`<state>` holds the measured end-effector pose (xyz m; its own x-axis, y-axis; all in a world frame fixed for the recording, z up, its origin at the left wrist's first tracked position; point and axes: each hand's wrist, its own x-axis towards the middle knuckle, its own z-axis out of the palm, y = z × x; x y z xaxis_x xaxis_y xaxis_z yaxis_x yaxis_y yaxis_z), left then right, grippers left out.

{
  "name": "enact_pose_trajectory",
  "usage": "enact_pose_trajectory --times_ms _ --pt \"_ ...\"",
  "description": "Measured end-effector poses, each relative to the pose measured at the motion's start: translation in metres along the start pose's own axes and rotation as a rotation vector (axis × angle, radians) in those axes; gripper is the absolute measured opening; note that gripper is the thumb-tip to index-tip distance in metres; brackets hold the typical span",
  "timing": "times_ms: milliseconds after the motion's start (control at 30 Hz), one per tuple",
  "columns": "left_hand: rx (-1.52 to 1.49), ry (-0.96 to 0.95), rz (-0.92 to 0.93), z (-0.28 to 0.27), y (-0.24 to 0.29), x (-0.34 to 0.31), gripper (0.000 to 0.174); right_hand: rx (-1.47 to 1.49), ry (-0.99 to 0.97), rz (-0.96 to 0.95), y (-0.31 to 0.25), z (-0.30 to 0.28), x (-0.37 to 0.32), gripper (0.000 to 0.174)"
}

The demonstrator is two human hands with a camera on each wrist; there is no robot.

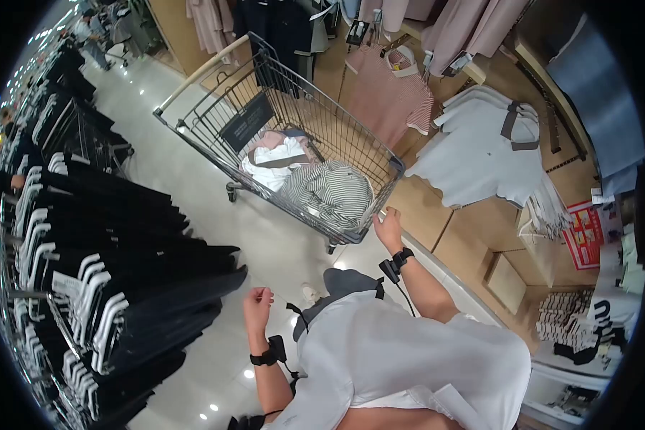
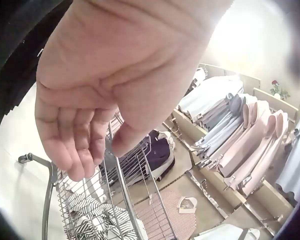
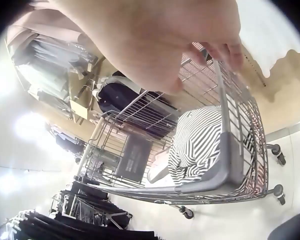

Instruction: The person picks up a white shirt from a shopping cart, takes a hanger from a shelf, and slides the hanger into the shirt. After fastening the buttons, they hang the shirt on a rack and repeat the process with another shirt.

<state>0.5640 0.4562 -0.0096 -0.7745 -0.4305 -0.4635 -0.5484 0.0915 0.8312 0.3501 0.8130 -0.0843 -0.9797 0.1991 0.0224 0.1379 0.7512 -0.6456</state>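
Left hand (image 1: 256,304), lower centre, is hanging loosely curled, empty; right hand (image 1: 388,228) is curling its fingers (image 3: 229,50) over the cart (image 1: 330,122) rim, probably steadying it.

You stand in a clothing shop aisle.
You face a glossy pale floor (image 1: 265,236), dark garment racks (image 1: 122,236) left, a wooden display wall (image 1: 473,222) right.
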Motion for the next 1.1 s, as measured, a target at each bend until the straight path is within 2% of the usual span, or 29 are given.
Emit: enact_pose_trajectory --times_ms 100,167,300,333,400,433,533,633,700,767,833,933,1000,1067,1100 --pt "-0.023 -0.049 -0.018 -0.01 0.003 0.021 0.023 -0.136 -0.051 0.08 -0.009 0.023 0.006 0.056" --pt "-0.021 -0.065 -0.007 -0.014 0.011 0.037 0.022 -0.084 -0.167 0.264 -0.011 0.043 0.009 0.06" --pt "0.014 -0.151 0.04 -0.027 0.034 0.092 0.021 -0.045 0.034 0.349 -0.005 0.098 0.007 0.055" --pt "0.055 -0.153 0.065 -0.029 0.04 0.11 0.023 -0.032 0.041 0.355 -0.013 0.1 0.008 0.055" --pt "0.12 -0.161 0.106 -0.037 0.064 0.142 0.026 -0.204 0.026 0.481 -0.031 0.101 0.009 0.051" --pt "0.146 -0.175 0.121 -0.04 0.081 0.154 0.026 -0.186 0.031 0.5 -0.034 0.106 0.006 0.051" --pt "0.203 -0.22 0.181 -0.042 0.129 0.196 0.026 -0.428 0.107 0.518 -0.036 0.118 0.009 0.039" --pt "0.304 -0.246 0.243 -0.044 0.144 0.245 0.025 -0.41 0.141 0.563 -0.044 0.117 0.012 0.037" --pt "0.367 -0.305 0.281 -0.036 0.163 0.272 0.025 -0.417 0.118 0.586 -0.042 0.115 0.01 0.035" --pt "0.365 -0.377 0.303 -0.029 0.167 0.302 0.024 -0.427 0.207 0.516 -0.039 0.119 0.008 0.033" --pt "0.347 -0.446 0.34 -0.016 0.18 0.338 0.024 -0.399 0.2 0.566 -0.041 0.116 0.01 0.03" --pt "0.419 -0.578 0.433 0.002 0.202 0.396 0.025 -0.316 0.179 0.507 -0.038 0.113 0.002 0.029" --pt "0.63 -0.526 0.531 0.019 0.209 0.439 0.028 -0.295 0.13 0.615 -0.034 0.116 -0.002 0.03" --pt "0.648 -0.579 0.583 0.042 0.21 0.48 0.029 -0.29 0.017 0.793 -0.053 0.115 -0.015 0.036" --pt "0.66 -0.601 0.636 0.05 0.212 0.494 0.029 -0.296 0.022 0.826 -0.066 0.12 -0.024 0.036"
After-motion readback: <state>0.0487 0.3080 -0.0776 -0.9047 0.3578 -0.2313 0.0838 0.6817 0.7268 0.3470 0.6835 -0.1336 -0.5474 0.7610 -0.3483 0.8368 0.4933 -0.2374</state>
